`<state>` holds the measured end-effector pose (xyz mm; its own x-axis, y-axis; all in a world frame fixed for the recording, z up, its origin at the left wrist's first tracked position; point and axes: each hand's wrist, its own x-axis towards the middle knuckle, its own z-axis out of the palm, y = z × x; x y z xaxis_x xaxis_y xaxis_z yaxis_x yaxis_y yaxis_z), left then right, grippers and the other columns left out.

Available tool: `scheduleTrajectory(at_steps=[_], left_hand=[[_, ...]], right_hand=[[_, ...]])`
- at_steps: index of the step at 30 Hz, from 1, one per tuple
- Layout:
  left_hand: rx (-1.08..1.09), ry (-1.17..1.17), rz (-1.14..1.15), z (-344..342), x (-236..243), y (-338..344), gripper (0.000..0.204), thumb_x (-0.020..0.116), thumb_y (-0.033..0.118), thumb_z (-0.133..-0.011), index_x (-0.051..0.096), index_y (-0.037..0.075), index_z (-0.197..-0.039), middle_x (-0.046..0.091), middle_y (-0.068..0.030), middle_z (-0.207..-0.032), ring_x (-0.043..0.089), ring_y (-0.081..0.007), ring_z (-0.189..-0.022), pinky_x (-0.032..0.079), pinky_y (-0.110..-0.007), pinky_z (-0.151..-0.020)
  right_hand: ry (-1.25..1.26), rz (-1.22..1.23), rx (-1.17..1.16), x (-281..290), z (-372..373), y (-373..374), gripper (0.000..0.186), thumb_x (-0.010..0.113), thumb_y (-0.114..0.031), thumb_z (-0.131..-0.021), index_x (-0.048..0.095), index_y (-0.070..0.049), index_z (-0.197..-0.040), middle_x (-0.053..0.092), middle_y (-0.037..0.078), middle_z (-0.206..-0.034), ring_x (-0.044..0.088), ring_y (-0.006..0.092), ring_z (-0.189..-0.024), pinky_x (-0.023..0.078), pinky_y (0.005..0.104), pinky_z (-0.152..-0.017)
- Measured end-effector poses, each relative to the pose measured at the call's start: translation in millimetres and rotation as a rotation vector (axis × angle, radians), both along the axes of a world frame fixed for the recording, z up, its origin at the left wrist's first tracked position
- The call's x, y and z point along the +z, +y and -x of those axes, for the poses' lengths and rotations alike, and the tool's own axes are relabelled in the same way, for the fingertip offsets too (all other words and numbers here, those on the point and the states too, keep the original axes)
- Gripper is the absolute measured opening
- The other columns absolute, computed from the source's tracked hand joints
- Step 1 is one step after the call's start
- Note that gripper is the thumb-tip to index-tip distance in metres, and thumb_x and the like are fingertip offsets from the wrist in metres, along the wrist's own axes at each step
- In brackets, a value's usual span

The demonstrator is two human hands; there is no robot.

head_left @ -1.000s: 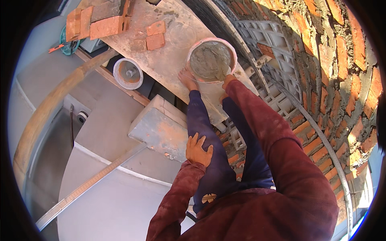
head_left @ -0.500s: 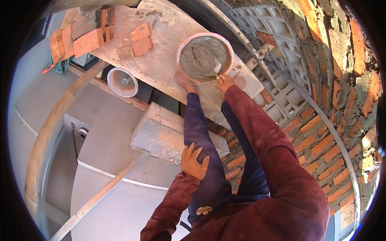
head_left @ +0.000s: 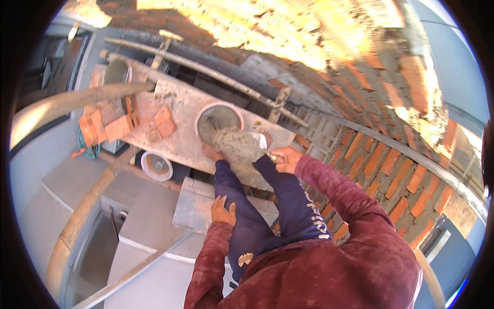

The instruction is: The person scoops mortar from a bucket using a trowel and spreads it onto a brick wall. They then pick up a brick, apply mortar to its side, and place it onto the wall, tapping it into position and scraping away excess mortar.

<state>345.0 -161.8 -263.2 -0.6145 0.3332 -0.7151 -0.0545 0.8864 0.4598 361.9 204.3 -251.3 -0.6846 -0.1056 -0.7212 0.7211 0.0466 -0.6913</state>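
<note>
My right hand (head_left: 288, 159) is closed round the handle of a trowel (head_left: 263, 141). A big heap of wet grey mortar (head_left: 237, 144) sits on the blade, covering most of it. The load is held up at the near right side of a round bucket (head_left: 243, 117), overlapping its rim in view. More mortar (head_left: 220, 116) lies inside the bucket, which stands on a plank platform between my bare feet. My left hand (head_left: 223, 211) rests on my left thigh with its fingers spread, holding nothing.
Bricks (head_left: 119, 128) are piled at the platform's left, with loose brick pieces (head_left: 165, 123) nearer the bucket. A white pail (head_left: 157, 166) stands below the platform edge. Bamboo poles (head_left: 77, 226) cross the left side. A brick wall (head_left: 381, 170) with mortar joints rises on the right.
My right hand has raised the trowel out of the bucket with a heap of mortar on it. The view has swung toward the wall. My left hand remains on my thigh.
</note>
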Motion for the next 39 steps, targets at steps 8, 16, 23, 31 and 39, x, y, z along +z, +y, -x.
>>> scheduleTrajectory(at_steps=[8, 16, 23, 31, 39], left_hand=[[-0.167, 0.008, -0.179, 35.2, 53.8, 13.8, 0.048, 0.065, 0.029, -0.084, 0.061, -0.002, -0.120, 0.059, -0.0256, -0.123, 0.053, -0.0398, -0.118, 0.039, -0.044, -0.105], [-0.095, -0.017, -0.142, 78.0, 77.8, -6.5, 0.054, 0.065, 0.035, -0.086, 0.059, -0.001, -0.126, 0.062, -0.0199, -0.123, 0.062, -0.0308, -0.109, 0.046, -0.038, -0.096], [-0.088, -0.039, -0.115, 82.1, 101.3, -23.4, 0.053, 0.067, 0.039, -0.084, 0.062, 0.007, -0.125, 0.064, -0.0192, -0.119, 0.063, -0.0302, -0.107, 0.049, -0.038, -0.092], [-0.303, -0.075, -0.031, 89.1, 50.0, -32.7, 0.056, 0.067, 0.042, -0.086, 0.061, 0.004, -0.126, 0.065, -0.0183, -0.119, 0.064, -0.0258, -0.107, 0.051, -0.036, -0.090], [-0.313, -0.079, -0.202, 133.9, 21.2, -25.4, 0.059, 0.067, 0.044, -0.086, 0.060, 0.000, -0.125, 0.066, -0.0191, -0.115, 0.065, -0.0261, -0.105, 0.052, -0.035, -0.089]], right_hand=[[0.073, -0.496, 0.005, 370.6, -36.9, 125.7, 0.019, 0.065, -0.013, -0.071, 0.054, -0.002, -0.083, 0.045, 0.006, -0.062, 0.048, 0.0211, -0.060, 0.042, 0.0386, -0.059], [0.248, -1.109, -0.131, 441.3, -42.3, 217.2, 0.022, 0.058, -0.015, -0.077, 0.051, 0.002, -0.089, 0.057, 0.021, -0.074, 0.058, 0.0416, -0.071, 0.045, 0.0479, -0.067], [0.244, -1.551, -0.227, 359.6, -52.8, 216.6, 0.023, 0.055, -0.014, -0.086, 0.052, -0.002, -0.106, 0.060, 0.022, -0.101, 0.062, 0.0419, -0.086, 0.052, 0.0473, -0.074], [0.289, -1.041, -0.539, 377.9, -81.8, 152.9, 0.033, 0.053, -0.029, -0.092, 0.054, 0.002, -0.103, 0.064, 0.029, -0.093, 0.061, 0.0466, -0.092, 0.047, 0.0513, -0.082], [0.095, -1.378, -0.037, 355.0, -83.1, 148.1, 0.023, 0.053, -0.019, -0.093, 0.062, -0.002, -0.105, 0.055, 0.020, -0.100, 0.063, 0.0379, -0.086, 0.053, 0.0455, -0.074]])
